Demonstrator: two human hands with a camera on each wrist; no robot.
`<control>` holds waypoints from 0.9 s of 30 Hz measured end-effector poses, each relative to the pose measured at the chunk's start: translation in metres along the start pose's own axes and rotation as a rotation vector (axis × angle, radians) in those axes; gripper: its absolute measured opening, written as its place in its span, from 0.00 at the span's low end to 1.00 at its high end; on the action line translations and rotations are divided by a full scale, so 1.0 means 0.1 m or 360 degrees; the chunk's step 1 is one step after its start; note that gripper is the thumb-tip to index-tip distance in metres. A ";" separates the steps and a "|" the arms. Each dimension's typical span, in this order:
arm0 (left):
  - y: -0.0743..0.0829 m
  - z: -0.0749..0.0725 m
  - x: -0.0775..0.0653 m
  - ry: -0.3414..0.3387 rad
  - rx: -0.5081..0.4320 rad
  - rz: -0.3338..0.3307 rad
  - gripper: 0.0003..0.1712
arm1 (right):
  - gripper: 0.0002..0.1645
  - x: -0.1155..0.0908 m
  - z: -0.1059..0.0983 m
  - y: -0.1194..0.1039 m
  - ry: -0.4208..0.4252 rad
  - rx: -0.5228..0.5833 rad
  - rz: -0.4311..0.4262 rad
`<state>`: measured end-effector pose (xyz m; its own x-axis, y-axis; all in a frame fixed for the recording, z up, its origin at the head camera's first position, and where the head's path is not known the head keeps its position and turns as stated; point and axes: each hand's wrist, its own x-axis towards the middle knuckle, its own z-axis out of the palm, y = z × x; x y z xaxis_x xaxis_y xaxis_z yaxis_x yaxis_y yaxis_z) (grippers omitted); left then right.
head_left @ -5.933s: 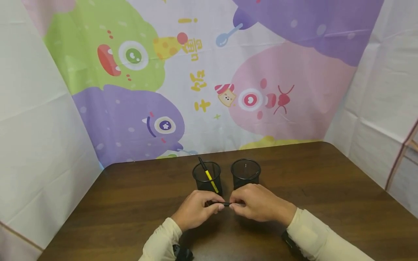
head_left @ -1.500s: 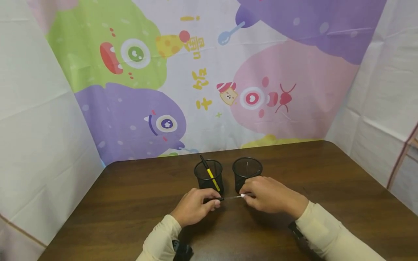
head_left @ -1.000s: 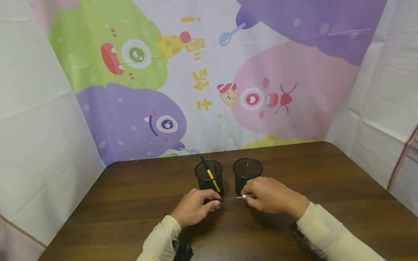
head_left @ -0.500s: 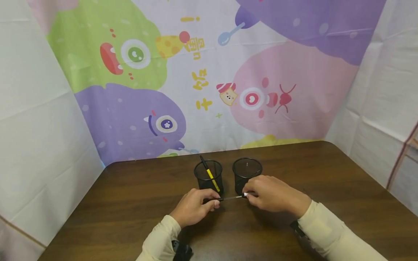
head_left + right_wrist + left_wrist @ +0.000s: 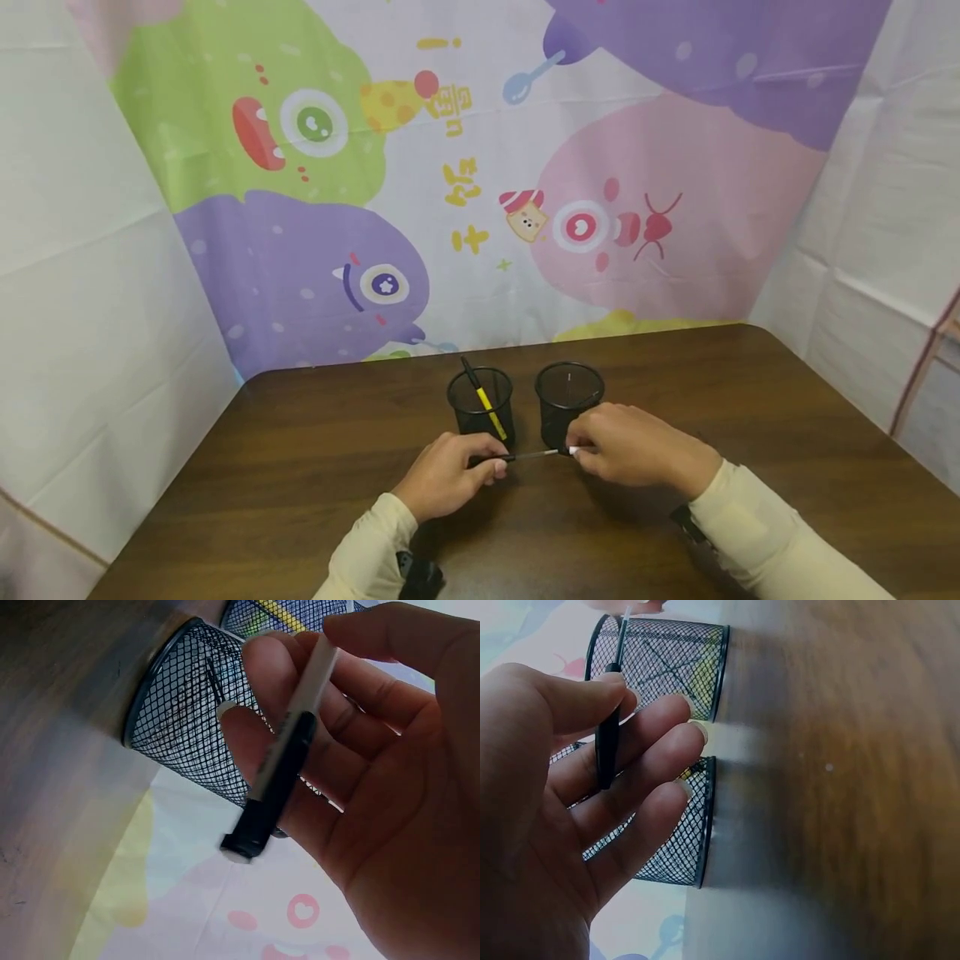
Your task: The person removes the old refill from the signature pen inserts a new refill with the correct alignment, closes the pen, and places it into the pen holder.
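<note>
My left hand [image 5: 450, 477] pinches a black tapered pen front [image 5: 608, 750] between thumb and index finger, its other fingers loosely bent. A thin clear refill [image 5: 536, 455] sticks out of it toward my right hand [image 5: 637, 446]. That hand grips a pen barrel [image 5: 281, 761], white with a black clip end, between thumb and fingers. In the head view the fingers hide most of the barrel, leaving a bit of white. The refill's far end lies close to the barrel; whether it is fully outside, I cannot tell. Both hands are above the table, just before two mesh cups.
The left black mesh cup [image 5: 457, 410] holds a yellow and black pen [image 5: 483, 402], leaning. Beside it stands the right mesh cup [image 5: 555, 429], with thin dark sticks inside. The brown wooden table [image 5: 315, 450] backs onto a cartoon-printed cloth [image 5: 465, 292].
Earlier the hands nearly met at the pen. Since then my right hand has drawn the barrel rightward, exposing the refill, with slight further movement in the last half second. The left hand stays nearly still.
</note>
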<state>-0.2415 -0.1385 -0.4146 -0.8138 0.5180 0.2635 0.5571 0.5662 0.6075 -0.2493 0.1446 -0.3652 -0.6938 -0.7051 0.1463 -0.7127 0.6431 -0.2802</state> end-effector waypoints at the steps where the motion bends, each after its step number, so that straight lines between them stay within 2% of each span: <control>1: 0.00 0.00 0.00 -0.0002 0.0002 -0.0002 0.06 | 0.08 0.00 0.00 0.00 -0.0009 0.0009 0.0007; 7: 0.00 0.01 0.01 -0.0019 -0.0011 -0.0017 0.06 | 0.10 -0.03 -0.01 0.03 -0.0061 0.0069 0.0042; 11: 0.00 0.01 0.01 -0.0021 -0.0014 -0.0021 0.06 | 0.13 -0.04 -0.01 0.04 -0.0078 0.0054 0.0069; 21: 0.00 0.00 0.00 -0.0017 -0.0018 -0.0002 0.06 | 0.11 -0.06 0.00 0.06 -0.0112 0.0024 0.0093; 27: 0.00 0.00 -0.01 -0.0016 -0.0016 -0.0009 0.06 | 0.10 -0.07 0.01 0.07 -0.0213 0.0008 0.0146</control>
<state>-0.2409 -0.1385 -0.4149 -0.8152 0.5212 0.2524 0.5507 0.5627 0.6165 -0.2493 0.1535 -0.3687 -0.7357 -0.6772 -0.0080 -0.6462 0.7054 -0.2914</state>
